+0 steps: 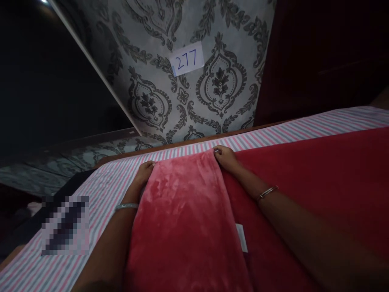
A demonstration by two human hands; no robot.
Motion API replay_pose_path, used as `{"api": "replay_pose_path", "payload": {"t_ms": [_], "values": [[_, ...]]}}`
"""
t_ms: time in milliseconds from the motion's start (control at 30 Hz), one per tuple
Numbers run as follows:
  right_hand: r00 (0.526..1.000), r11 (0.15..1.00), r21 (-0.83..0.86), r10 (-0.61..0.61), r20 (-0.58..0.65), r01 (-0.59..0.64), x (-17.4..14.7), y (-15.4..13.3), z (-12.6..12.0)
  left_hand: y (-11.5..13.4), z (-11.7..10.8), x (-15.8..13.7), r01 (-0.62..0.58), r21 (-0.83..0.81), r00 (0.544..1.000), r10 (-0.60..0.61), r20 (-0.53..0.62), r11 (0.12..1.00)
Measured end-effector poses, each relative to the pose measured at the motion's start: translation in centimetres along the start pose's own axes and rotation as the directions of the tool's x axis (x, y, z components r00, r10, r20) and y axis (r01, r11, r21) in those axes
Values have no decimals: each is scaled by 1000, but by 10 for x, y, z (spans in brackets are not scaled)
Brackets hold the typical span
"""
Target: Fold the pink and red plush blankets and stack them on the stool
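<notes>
A red plush blanket (188, 219) lies across the bed, its left part folded over on itself so that a lighter pink sheen shows near the far edge. My left hand (145, 171) pinches the far left corner of the folded part. At the far right corner of that fold, my right hand (225, 157) is closed on the blanket's edge. A small white label (241, 237) sticks out from under the fold's right side. To the right, a single spread of the blanket continues flat.
Under the blanket is a striped bed sheet (106, 190) in pink, grey and white. Behind the bed stands a patterned wall (182, 97) bearing a paper marked 277 (187, 59). A dark panel (54, 81) rises at left; a blurred square (65, 226) covers something on the sheet.
</notes>
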State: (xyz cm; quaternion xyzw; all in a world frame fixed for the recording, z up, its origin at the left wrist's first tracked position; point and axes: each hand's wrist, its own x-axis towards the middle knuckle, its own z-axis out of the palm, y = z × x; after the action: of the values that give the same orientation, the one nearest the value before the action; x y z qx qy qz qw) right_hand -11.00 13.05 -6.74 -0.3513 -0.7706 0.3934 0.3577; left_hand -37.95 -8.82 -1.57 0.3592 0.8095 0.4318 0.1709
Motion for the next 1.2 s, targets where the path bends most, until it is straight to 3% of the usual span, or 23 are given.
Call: {"api": "replay_pose_path", "payload": {"t_ms": [167, 300, 400, 467, 500, 567, 700, 867, 1000, 1067, 1133, 1200], "values": [[999, 995, 90, 43, 8, -44, -1, -3, -2, 7, -7, 2, 45, 73, 997, -49, 52, 996], [992, 966, 227, 123, 25, -125, -4, -10, -3, 23, -9, 3, 42, 196, 999, -37, -30, 980], [998, 988, 141, 55, 14, -56, -8, -14, -5, 35, 5, -13, -132, 365, 985, 164, -57, 922], [999, 1000, 12, 0, 47, 0, -10, -16, -6, 39, 21, -30, -279, 547, 954, 292, 65, 789], [998, 999, -48, -10, 68, 13, -11, -17, -6, 39, 30, -39, -309, 627, 946, 296, 130, 715], [996, 991, -133, -3, 91, 15, -12, -19, -7, 36, 45, -55, -272, 732, 962, 206, 182, 624], [995, 987, -159, 10, 102, 7, -11, -18, -7, 31, 57, -66, -213, 793, 977, 121, 175, 570], [993, 997, -62, 44, 109, -37, -11, -15, -7, 31, 53, -63, -230, 782, 972, 106, 208, 579], [988, 991, -81, 116, 105, -107, -21, -34, -14, 42, 50, -60, -234, 760, 968, 73, 240, 606], [993, 984, -171, 63, 97, -46, -38, -53, -19, 54, 47, -66, -229, 745, 969, 71, 239, 627], [986, 945, -300, -94, 139, 133, -68, -74, -23, 66, 42, -79, -246, 719, 968, 120, 222, 650], [938, 855, -400, -246, 245, 329, -109, -89, -25, 71, 36, -101, -298, 697, 954, 196, 225, 652]]}}
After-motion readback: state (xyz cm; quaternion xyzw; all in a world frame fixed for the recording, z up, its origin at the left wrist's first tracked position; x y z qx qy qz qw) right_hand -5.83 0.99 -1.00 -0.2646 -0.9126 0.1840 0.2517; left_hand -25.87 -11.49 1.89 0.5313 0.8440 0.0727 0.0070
